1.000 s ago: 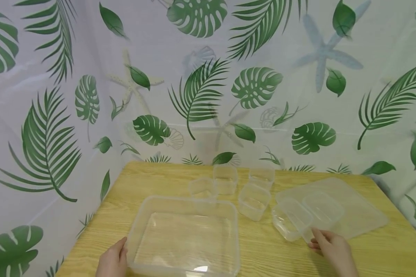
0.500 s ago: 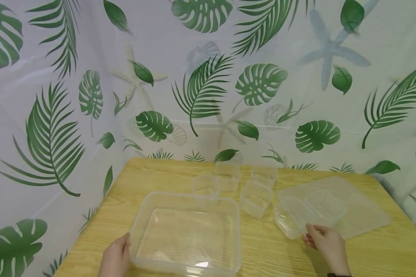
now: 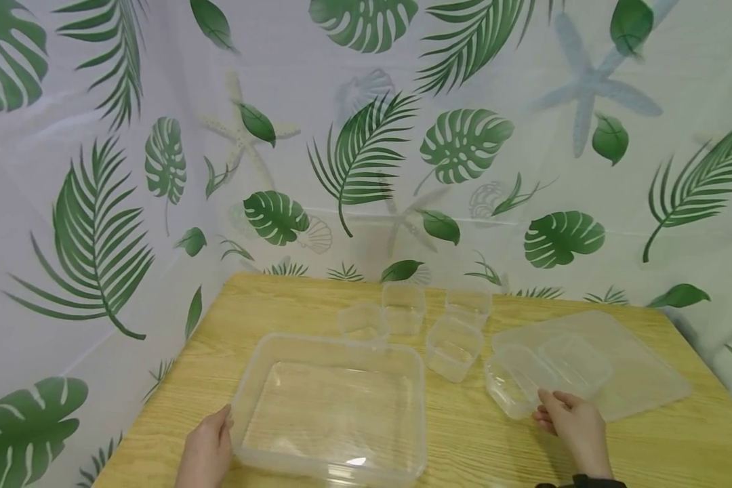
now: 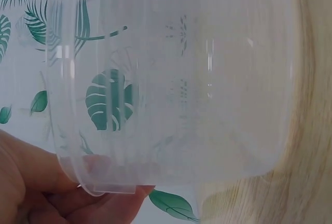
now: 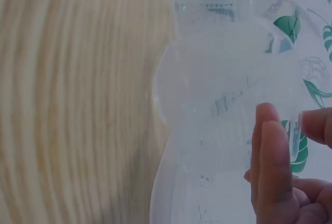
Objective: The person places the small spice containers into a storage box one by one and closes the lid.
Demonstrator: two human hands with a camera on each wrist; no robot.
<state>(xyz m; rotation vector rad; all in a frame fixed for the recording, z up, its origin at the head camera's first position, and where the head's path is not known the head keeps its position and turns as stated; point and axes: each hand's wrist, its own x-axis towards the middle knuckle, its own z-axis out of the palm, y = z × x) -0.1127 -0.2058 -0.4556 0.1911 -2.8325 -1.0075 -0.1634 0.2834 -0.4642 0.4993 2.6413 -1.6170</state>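
A large clear plastic container [image 3: 329, 468] stands on the table, and my left hand [image 3: 206, 447] pinches its left rim. The left wrist view shows thumb and fingers on either side of that rim [image 4: 78, 146]. Further right, my right hand [image 3: 573, 423] pinches the edge of a thin, clear plastic lid [image 3: 527, 366]. This lid lies over or just above a small clear container [image 3: 505, 396]; whether they touch I cannot tell. In the right wrist view, the pinched edge [image 5: 294, 141] sits between thumb and fingers. Another small clear piece [image 3: 576, 362] lies beside it.
Several small clear containers, one of them a square box [image 3: 454, 349], stand behind and right of the large one. A large flat clear lid [image 3: 640, 369] lies at the right of the wooden table [image 3: 476, 454]. A leaf-patterned sheet [image 3: 366, 261] hangs behind the table.
The head view has tilted slightly, shifting the scene. My right hand has moved a little left and up, still pinching the lid. My left hand keeps its grip on the large container.
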